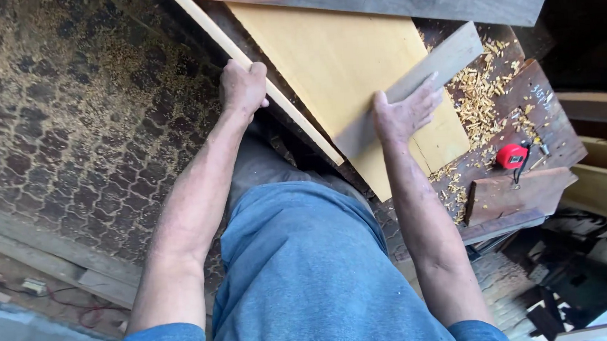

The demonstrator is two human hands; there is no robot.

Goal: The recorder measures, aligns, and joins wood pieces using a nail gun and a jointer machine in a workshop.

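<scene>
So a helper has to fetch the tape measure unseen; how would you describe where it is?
Start at the yellow board under the person's right hand. Right of it, on the dark workbench past the wood shavings, lies the tape measure: small, round, the only red thing there.

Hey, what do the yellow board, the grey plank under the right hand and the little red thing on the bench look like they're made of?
Yellow board: pale, smooth wood, probably planed or sheet stock; grain barely shows. Grey plank under the right hand: duller, weathered-looking bare wood. Red thing: glossy casing, likely plastic; it looks like a tape measure. Left hand grips a thin light wooden strip.
</scene>
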